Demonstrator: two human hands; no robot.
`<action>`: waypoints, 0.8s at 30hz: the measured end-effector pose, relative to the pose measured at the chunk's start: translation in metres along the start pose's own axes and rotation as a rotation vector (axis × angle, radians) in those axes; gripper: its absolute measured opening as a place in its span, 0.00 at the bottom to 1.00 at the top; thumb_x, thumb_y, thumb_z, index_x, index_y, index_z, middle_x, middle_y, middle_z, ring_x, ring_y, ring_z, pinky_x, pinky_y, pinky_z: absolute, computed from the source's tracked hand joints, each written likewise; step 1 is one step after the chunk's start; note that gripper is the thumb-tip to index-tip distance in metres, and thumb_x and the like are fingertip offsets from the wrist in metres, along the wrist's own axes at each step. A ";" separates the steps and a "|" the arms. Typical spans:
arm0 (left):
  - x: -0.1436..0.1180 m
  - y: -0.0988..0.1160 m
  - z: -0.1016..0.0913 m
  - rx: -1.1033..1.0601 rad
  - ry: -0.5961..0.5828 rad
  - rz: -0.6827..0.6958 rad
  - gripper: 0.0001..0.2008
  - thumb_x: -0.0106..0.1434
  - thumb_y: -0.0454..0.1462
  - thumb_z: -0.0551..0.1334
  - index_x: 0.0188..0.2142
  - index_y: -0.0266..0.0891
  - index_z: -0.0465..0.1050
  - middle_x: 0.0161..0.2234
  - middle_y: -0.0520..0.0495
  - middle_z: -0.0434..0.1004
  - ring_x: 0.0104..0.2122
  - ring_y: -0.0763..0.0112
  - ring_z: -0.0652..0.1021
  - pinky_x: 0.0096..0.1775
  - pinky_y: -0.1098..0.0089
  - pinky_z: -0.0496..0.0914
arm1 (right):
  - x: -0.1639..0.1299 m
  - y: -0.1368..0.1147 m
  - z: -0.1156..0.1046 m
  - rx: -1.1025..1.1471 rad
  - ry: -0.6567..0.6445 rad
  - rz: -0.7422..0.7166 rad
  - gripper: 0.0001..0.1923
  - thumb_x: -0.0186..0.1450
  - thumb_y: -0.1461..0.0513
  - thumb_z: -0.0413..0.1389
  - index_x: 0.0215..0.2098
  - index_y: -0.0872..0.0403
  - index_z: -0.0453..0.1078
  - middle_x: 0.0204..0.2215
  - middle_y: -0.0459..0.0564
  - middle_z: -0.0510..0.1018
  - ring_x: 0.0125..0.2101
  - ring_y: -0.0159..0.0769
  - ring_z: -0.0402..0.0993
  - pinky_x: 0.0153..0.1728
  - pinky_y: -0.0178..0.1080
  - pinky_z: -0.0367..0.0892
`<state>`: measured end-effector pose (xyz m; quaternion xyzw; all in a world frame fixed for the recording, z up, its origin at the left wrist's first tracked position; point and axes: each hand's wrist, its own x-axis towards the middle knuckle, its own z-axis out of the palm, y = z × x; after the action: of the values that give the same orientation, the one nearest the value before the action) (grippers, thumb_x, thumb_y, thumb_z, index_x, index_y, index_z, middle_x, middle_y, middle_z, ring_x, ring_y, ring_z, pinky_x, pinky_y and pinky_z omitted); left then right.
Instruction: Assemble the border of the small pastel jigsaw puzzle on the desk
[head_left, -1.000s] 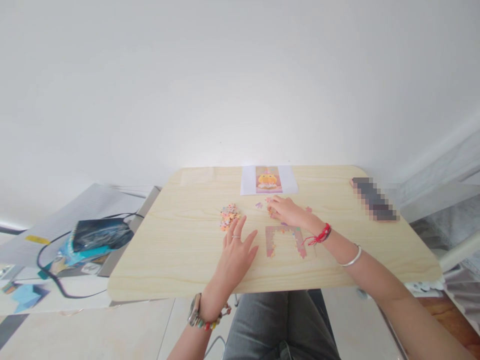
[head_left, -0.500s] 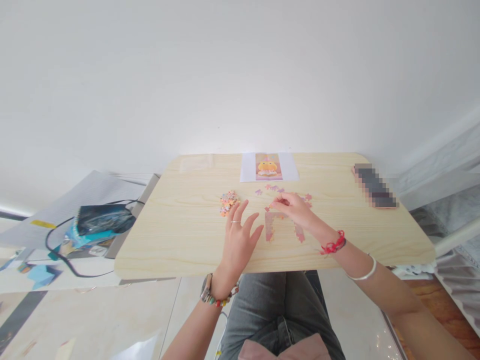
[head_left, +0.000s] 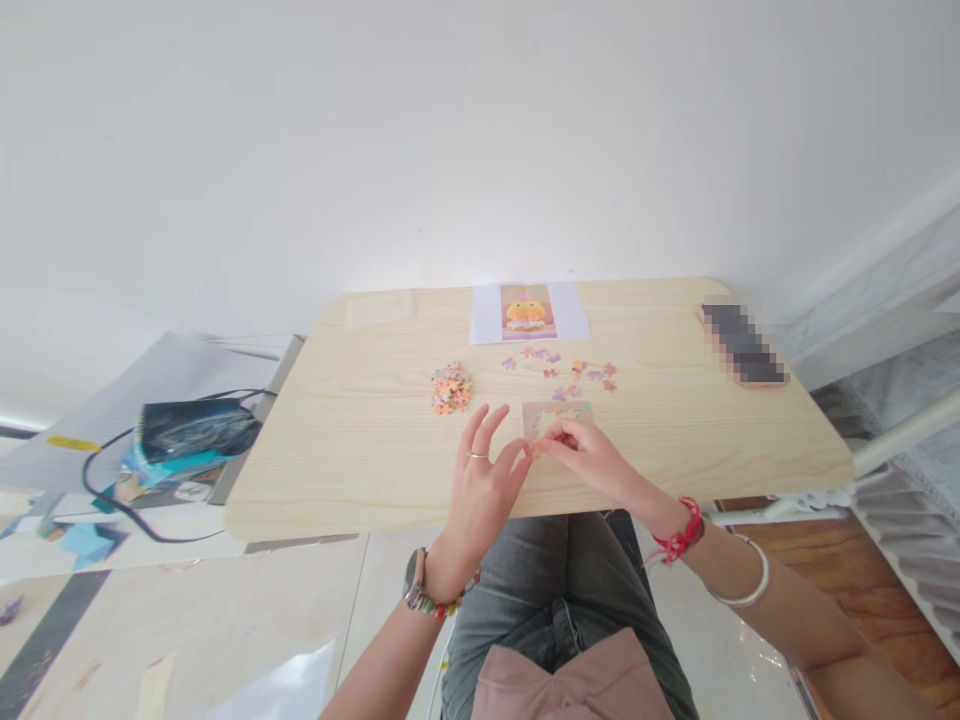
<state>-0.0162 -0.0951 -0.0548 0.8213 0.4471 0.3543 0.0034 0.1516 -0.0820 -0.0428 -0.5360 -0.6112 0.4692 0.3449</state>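
A partly joined jigsaw puzzle (head_left: 534, 412) lies near the table's front, its upper strip and left side showing. At its lower left corner, the thumb and index finger of my left hand (head_left: 487, 490) come together on a puzzle piece (head_left: 534, 450); the other fingers stretch out. My right hand (head_left: 589, 455) reaches in from the right, fingertips pinched at the same spot, with whatever they hold mostly hidden. It covers the right part of the puzzle. Loose pieces (head_left: 592, 375) are scattered beyond it, and a heap of pieces (head_left: 451, 388) sits to the left.
A printed picture sheet (head_left: 487, 315) with a yellow figure lies at the back of the wooden table (head_left: 337, 430). On the right is a phone (head_left: 746, 345), blurred out. A clear flat packet (head_left: 380, 307) rests back left. Beside the table stands a box with a dark pouch (head_left: 199, 430).
My right hand has moved down and toward me, from the puzzle's upper edge to its lower left corner. My left thumb and index finger have closed in on that corner.
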 end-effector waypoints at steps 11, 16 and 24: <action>-0.013 -0.009 0.011 -0.048 -0.139 -0.021 0.09 0.60 0.33 0.58 0.39 0.43 0.72 0.53 0.42 0.56 0.58 0.53 0.56 0.52 0.51 0.66 | -0.015 0.025 0.005 -0.642 -0.075 -0.367 0.04 0.62 0.66 0.52 0.34 0.54 0.68 0.33 0.50 0.69 0.32 0.34 0.69 0.35 0.39 0.66; -0.013 -0.010 0.011 -0.047 -0.149 -0.020 0.08 0.59 0.33 0.58 0.39 0.43 0.73 0.53 0.42 0.55 0.58 0.53 0.55 0.52 0.52 0.65 | -0.015 0.025 0.008 -0.645 -0.036 -0.385 0.02 0.61 0.65 0.54 0.33 0.54 0.68 0.32 0.49 0.69 0.31 0.34 0.69 0.34 0.38 0.66; -0.014 -0.009 0.010 -0.055 -0.159 -0.037 0.09 0.59 0.33 0.58 0.39 0.43 0.73 0.54 0.43 0.54 0.58 0.53 0.55 0.53 0.52 0.65 | -0.015 0.023 0.009 -0.656 -0.030 -0.363 0.02 0.60 0.65 0.55 0.32 0.56 0.69 0.31 0.49 0.71 0.31 0.35 0.70 0.33 0.37 0.66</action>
<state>-0.0212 -0.0966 -0.0733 0.8381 0.4505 0.2999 0.0681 0.1538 -0.0988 -0.0664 -0.4941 -0.8189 0.1877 0.2235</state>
